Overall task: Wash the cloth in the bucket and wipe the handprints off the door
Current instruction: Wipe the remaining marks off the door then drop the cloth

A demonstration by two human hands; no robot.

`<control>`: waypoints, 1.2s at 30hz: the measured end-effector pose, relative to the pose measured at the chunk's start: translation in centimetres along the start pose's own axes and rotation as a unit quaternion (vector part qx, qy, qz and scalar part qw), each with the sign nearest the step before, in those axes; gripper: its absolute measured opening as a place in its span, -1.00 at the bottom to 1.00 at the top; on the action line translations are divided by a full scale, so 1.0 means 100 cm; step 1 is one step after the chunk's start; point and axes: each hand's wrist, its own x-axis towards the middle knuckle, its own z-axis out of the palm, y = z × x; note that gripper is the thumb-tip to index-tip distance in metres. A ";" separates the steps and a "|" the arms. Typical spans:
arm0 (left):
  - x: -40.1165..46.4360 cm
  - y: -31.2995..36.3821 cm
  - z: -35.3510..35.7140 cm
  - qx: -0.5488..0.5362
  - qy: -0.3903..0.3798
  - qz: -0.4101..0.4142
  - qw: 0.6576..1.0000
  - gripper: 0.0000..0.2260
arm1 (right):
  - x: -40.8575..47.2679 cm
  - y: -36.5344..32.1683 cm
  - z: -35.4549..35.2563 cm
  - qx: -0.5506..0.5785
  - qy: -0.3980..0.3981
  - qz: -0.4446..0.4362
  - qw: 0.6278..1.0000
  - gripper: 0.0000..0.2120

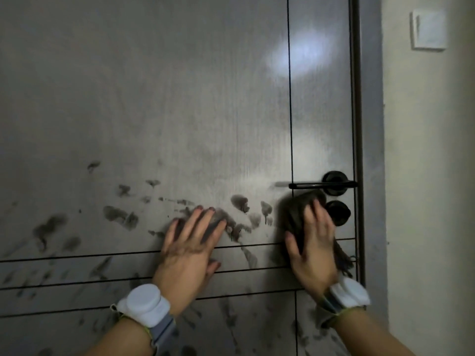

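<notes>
A grey door (180,98) fills the view, smeared with dark handprints (120,215) across its lower half. My right hand (313,242) presses a dark cloth (298,209) flat against the door, just below the black lever handle (321,185). The fingers lie straight over the cloth, and a loose end of it hangs under the palm. My left hand (191,242) rests flat on the door with fingers spread, over a dark smudge. No bucket is in view.
A round black lock (339,213) sits under the handle, partly behind my right fingers. The door frame (370,150) runs down the right, with a pale wall and a white light switch (428,29) beyond it. White sensor bands sit on both wrists.
</notes>
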 end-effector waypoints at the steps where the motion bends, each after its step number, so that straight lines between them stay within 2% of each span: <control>1: 0.000 0.000 0.001 0.002 -0.004 -0.002 1.000 -0.20 | -0.002 -0.002 0.006 -0.024 -0.019 -0.042 0.999 -0.38; 3: -0.001 0.001 0.002 0.008 -0.007 -0.009 1.000 -0.17 | 0.001 0.007 0.008 -0.089 -0.070 -0.163 0.980 -0.40; 5: -0.001 0.004 0.004 0.013 0.000 -0.015 1.000 -0.15 | 0.015 0.027 0.000 -0.153 -0.053 -0.216 0.963 -0.44; 6: -0.001 0.005 0.006 0.012 0.004 -0.017 1.000 -0.15 | 0.022 0.033 -0.004 -0.161 -0.017 -0.183 0.970 -0.46; 9: 0.001 0.010 0.011 0.010 0.018 -0.021 1.000 -0.15 | 0.030 0.008 0.012 -0.103 0.091 0.001 0.990 -0.48; 10: -0.001 0.009 0.011 0.009 0.020 -0.022 1.000 -0.15 | 0.026 -0.010 0.025 -0.087 0.097 0.023 0.991 -0.46; 11: 0.000 0.008 0.011 0.009 0.022 -0.019 1.000 -0.14 | 0.022 -0.022 0.035 -0.080 0.090 0.009 0.993 -0.44; 14: -0.002 0.005 0.013 0.011 0.031 -0.016 0.999 -0.14 | 0.015 -0.007 0.031 -0.112 0.011 -0.173 0.978 -0.31; 15: -0.002 0.005 0.013 0.010 0.031 -0.015 0.999 -0.14 | 0.017 0.010 0.020 -0.137 -0.003 -0.210 0.968 -0.26; 16: -0.003 0.006 0.014 0.009 0.034 -0.015 0.999 -0.14 | 0.020 0.024 0.011 -0.161 0.005 -0.209 0.965 -0.25; 17: -0.002 0.006 0.015 0.008 0.035 -0.016 0.999 -0.13 | 0.022 0.031 0.005 -0.161 0.035 -0.162 0.973 -0.25; 19: -0.002 0.007 0.015 0.005 0.031 -0.019 0.999 -0.12 | 0.026 0.012 0.012 -0.137 0.114 0.009 0.984 -0.28; 20: -0.002 0.007 0.016 0.007 0.033 -0.018 0.999 -0.12 | 0.028 -0.009 0.025 -0.108 0.125 0.080 0.983 -0.28; 21: -0.001 0.007 0.015 0.008 0.035 -0.015 0.999 -0.12 | 0.029 -0.030 0.036 -0.074 0.123 0.112 0.983 -0.29; 22: 0.000 0.005 0.015 0.011 0.035 -0.012 0.999 -0.13 | 0.028 -0.048 0.045 -0.055 0.117 0.083 0.988 -0.30; 24: 0.001 0.005 0.015 0.017 0.038 -0.009 0.999 -0.15 | 0.015 -0.056 0.056 -0.078 0.032 -0.123 0.989 -0.28; 25: 0.001 0.005 0.015 0.017 0.039 -0.007 0.999 -0.17 | 0.012 -0.048 0.052 -0.112 -0.015 -0.225 0.968 -0.27; 26: 0.001 0.004 0.014 0.015 0.036 -0.007 0.999 -0.17 | 0.014 -0.036 0.041 -0.140 -0.040 -0.289 0.946 -0.26; 27: 0.000 0.004 0.013 0.011 0.034 -0.010 0.999 -0.16 | 0.018 -0.022 0.032 -0.163 -0.038 -0.304 0.938 -0.27; 28: -0.001 0.004 0.012 0.010 0.033 -0.011 0.999 -0.16 | 0.022 -0.010 0.026 -0.177 -0.004 -0.271 0.946 -0.31; 29: -0.002 0.004 0.012 0.008 0.032 -0.010 0.999 -0.15 | 0.026 0.001 0.022 -0.172 0.042 -0.184 0.967 -0.36; 30: -0.001 0.002 0.012 0.006 0.032 -0.009 0.999 -0.15 | 0.032 0.007 0.017 -0.154 0.084 -0.061 0.983 -0.38; 31: -0.001 0.002 0.012 0.000 0.030 -0.008 1.000 -0.14 | 0.036 0.003 0.018 -0.120 0.115 0.059 0.984 -0.39; 32: -0.001 0.002 0.012 -0.007 0.028 -0.006 1.000 -0.14 | 0.038 -0.009 0.026 -0.095 0.142 0.140 0.975 -0.42; 33: -0.001 0.001 0.012 -0.014 0.030 -0.001 0.999 -0.14 | 0.038 -0.027 0.038 -0.073 0.160 0.168 0.970 -0.47; 34: -0.001 -0.002 0.014 -0.023 0.040 0.005 0.999 -0.16 | 0.035 -0.048 0.049 -0.070 0.165 0.139 0.974 -0.48; 36: -0.004 -0.011 0.016 -0.054 0.073 0.011 0.996 -0.22 | 0.022 -0.078 0.068 -0.097 0.111 -0.041 0.988 -0.45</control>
